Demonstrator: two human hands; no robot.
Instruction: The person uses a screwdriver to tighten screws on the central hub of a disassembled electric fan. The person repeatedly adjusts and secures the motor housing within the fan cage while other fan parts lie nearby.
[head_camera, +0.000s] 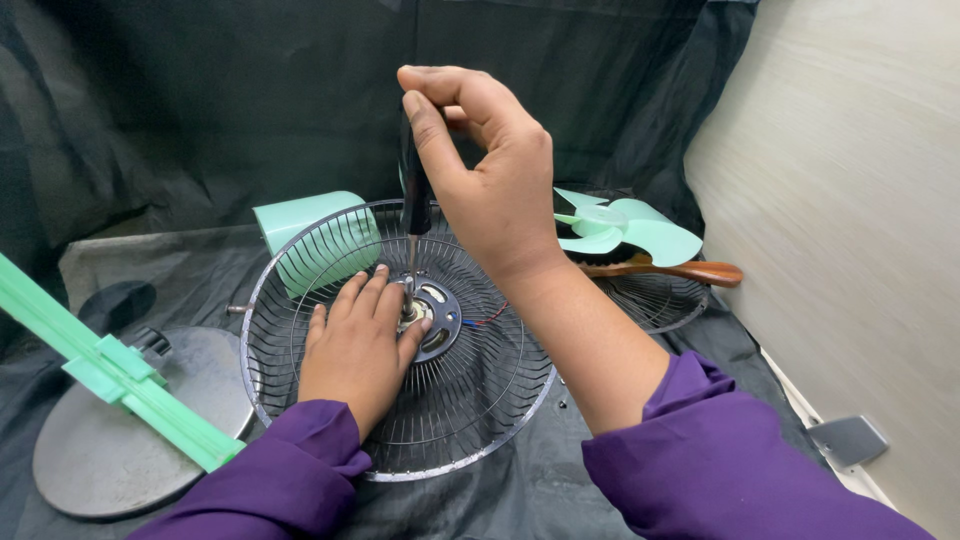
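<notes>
Purple-sleeved right hand (495, 190) grips a screwdriver (414, 205) — left hand (357, 345) flat on fan grille (470, 400) — black cloth (560, 470).

Wire grille (470, 400) centre; motor housing (315, 240) behind-left; round base (120, 440) left; blade (625, 228) behind-right.

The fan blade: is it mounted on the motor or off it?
Off. The green fan blade lies apart, behind the right hand, while the wire guard and motor hub sit bare under the screwdriver.

Two grilles (470, 400) (wire), one screwdriver (414, 200).
</notes>
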